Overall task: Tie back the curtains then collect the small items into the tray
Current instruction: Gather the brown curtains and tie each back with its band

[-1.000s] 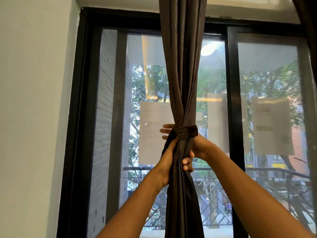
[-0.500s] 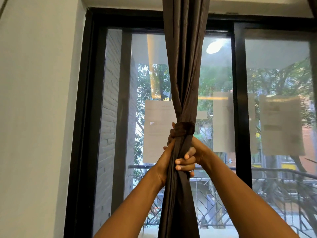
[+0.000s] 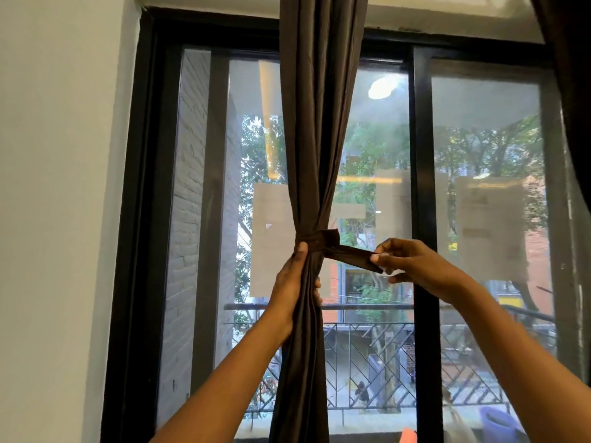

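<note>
A dark brown curtain [image 3: 319, 123] hangs gathered into a bundle in front of the window. A matching fabric tie-back [image 3: 315, 242] is wrapped around its waist, with one free end sticking out to the right. My left hand [image 3: 295, 282] grips the bundled curtain just below the wrap, thumb pressed on the band. My right hand [image 3: 412, 262] pinches the free end of the tie-back [image 3: 355, 255] and holds it taut to the right of the curtain. No tray or small items are in view.
A black-framed sliding window [image 3: 422, 219] fills the view, with a white wall [image 3: 57, 219] on the left. A second dark curtain [image 3: 566, 59] hangs at the top right edge. A balcony railing [image 3: 383, 362] shows outside through the glass.
My right hand has come off the bundle and pulled the tie-back's free end out to the right. My left hand stayed on the curtain below the wrap.
</note>
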